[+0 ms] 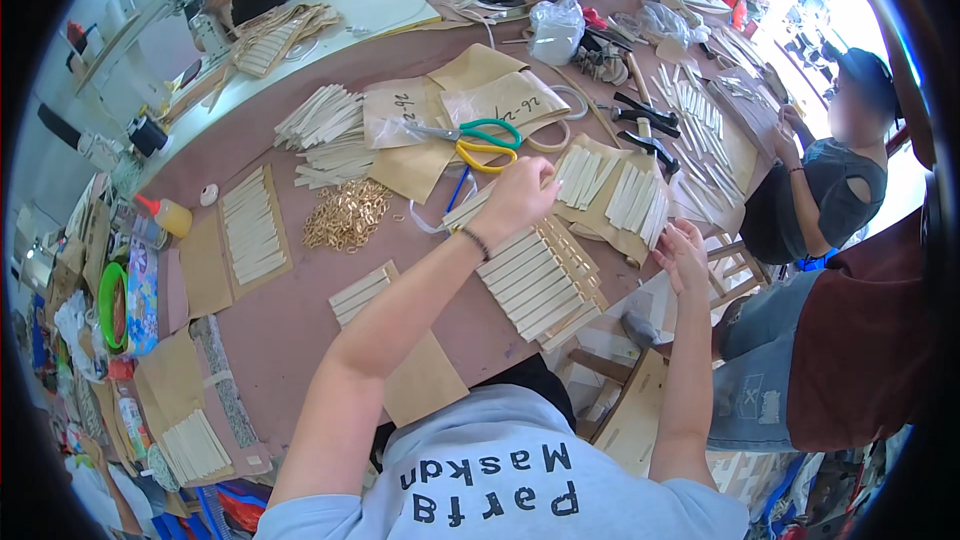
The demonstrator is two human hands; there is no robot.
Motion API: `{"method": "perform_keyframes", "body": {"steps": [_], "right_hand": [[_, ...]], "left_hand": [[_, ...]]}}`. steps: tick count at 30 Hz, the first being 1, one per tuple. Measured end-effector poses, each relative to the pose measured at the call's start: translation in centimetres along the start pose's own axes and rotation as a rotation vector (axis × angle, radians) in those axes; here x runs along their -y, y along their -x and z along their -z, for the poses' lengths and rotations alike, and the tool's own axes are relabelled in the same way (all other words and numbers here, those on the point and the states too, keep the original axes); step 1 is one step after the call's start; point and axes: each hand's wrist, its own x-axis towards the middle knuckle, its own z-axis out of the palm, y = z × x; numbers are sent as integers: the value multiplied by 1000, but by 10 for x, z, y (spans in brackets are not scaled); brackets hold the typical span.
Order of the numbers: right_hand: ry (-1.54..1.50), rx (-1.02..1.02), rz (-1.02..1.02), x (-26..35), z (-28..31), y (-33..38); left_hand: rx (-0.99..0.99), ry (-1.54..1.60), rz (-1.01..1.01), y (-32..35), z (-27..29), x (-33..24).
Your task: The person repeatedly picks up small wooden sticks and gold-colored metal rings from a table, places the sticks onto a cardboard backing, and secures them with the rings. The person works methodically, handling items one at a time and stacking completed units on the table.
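Note:
My left hand (pixel 522 192) is closed over the upper end of cream strips, its fingertips curled round something I cannot make out. Below it lies a block of cream strips (pixel 530 285) with gold metal links (pixel 572 258) along its right part. At the table's right edge my right hand (pixel 683 256) has bent fingers at the end of a cream strip (pixel 657 225). That strip belongs to a row lying on brown paper (pixel 592 212). Scissors (pixel 480 138) with one green and one yellow handle rest beyond my left hand. A blue pen (pixel 457 189) is beside them.
A heap of gold links (pixel 346 215) lies left of centre, below piled cream strips (pixel 325 130). Black-handled pliers (pixel 648 130) are at the right. A yellow bottle (pixel 165 215) stands far left. One person (pixel 850 155) sits at right; another (pixel 850 340) stands close beside me.

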Motion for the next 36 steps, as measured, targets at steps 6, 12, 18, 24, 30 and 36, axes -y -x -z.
{"method": "perform_keyframes", "body": {"steps": [6,12,18,24,30,36], "right_hand": [[8,-10,36,-8,3,-23],[145,-1,76,-14,11,-31],[-88,-72,36,3,-17,-2],[-191,-26,34,-12,-1,-19],[243,-109,137,-12,-18,-21],[484,-189,257,-20,-20,-29]], "left_hand": [[66,-295,193,-58,-55,34],[154,-327,427,-74,-60,28],[266,-284,440,-81,-54,46],[193,14,416,-82,-54,45],[136,268,474,-82,-61,58],[214,417,502,-79,-42,37]]}}
